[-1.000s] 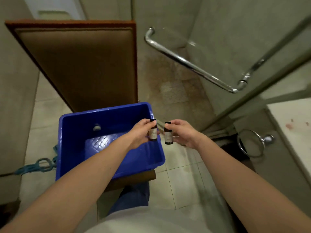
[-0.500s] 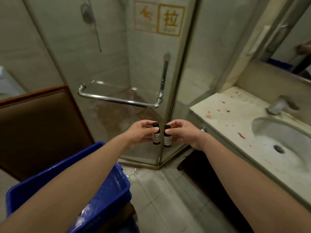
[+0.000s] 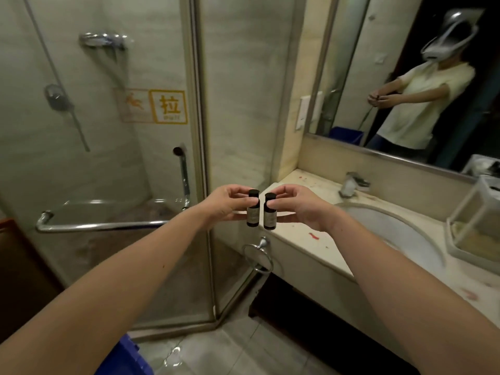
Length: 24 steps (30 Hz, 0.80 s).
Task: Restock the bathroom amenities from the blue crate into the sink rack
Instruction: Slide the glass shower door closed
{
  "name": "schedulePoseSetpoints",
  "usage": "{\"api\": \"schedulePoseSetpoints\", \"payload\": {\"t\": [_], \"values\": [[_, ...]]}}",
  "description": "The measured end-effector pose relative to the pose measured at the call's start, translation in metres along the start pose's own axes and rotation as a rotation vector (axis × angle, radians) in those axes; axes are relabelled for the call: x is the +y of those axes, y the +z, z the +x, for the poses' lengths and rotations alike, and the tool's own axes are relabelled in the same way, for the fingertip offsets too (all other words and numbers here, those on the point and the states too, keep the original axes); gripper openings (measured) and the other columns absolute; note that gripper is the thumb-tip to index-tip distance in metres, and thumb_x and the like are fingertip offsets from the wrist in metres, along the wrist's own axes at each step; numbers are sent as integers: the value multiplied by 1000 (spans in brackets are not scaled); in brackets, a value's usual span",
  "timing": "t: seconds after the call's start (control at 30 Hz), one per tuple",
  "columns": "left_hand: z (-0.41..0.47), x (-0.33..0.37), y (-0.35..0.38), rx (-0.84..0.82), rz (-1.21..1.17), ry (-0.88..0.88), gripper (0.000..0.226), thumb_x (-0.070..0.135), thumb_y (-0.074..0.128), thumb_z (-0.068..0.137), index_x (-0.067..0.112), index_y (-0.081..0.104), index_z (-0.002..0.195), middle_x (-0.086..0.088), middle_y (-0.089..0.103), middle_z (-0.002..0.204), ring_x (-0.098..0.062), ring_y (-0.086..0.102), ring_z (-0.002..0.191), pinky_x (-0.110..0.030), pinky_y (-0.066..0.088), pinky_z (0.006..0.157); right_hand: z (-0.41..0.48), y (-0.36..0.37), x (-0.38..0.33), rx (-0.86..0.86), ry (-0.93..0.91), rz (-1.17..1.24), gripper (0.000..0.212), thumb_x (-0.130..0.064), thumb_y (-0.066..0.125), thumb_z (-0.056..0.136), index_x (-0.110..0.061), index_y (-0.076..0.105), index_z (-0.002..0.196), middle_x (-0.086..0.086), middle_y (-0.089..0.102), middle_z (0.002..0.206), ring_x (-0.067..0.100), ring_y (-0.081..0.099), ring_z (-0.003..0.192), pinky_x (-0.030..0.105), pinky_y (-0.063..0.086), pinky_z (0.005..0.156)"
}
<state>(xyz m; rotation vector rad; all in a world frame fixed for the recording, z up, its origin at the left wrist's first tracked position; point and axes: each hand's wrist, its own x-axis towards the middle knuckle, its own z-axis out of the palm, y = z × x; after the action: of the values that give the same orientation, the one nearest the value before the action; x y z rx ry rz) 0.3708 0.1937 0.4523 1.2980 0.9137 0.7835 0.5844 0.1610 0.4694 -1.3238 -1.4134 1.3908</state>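
Both upright, caps up: left bottle [image 3: 253, 213] pinched in left hand [image 3: 223, 205], right bottle [image 3: 270, 217] pinched in right hand [image 3: 299, 208].

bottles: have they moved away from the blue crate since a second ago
Yes, the bottles went rightward, from over the blue crate to the counter corner.

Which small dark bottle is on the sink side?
The right bottle, pinched by the right hand, before the counter corner; the left bottle, in the left hand, is before the shower glass.
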Motion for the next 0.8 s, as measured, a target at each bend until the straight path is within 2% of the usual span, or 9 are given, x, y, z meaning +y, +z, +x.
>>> {"api": "schedulePoseSetpoints", "payload": {"t": [0.27,0.43,0.6,0.8], "values": [[51,39,68,-182,81,77,26,16,73,86,11,66,111,-6,73,102,-18,71,95,-33,59,79,-37,-76,-19,185,-57,41,21,-8,77,81,-15,67,98,2,72,96,18,72,90,32,58,72],[84,47,112,-319,112,102,13,19,73,86,21,71,99,-2,75,98,-17,72,94,-30,59,75,-58,-118,-16,327,-53,52,22,-9,76,81,-14,67,101,1,72,94,19,72,93,35,58,76],[124,43,159,-429,130,102,28,20,72,86,14,68,113,-5,74,104,-17,71,97,-27,58,73,-82,-159,-3,436,-3,47,22,-8,75,82,-14,66,101,-2,75,89,17,73,89,29,58,68],[179,37,224,-595,159,109,28,24,72,86,17,68,113,-3,74,106,-16,71,99,-31,58,80,-100,-214,13,599,30,70,22,-9,74,84,-14,64,103,3,71,100,22,68,102,35,59,79]]}}
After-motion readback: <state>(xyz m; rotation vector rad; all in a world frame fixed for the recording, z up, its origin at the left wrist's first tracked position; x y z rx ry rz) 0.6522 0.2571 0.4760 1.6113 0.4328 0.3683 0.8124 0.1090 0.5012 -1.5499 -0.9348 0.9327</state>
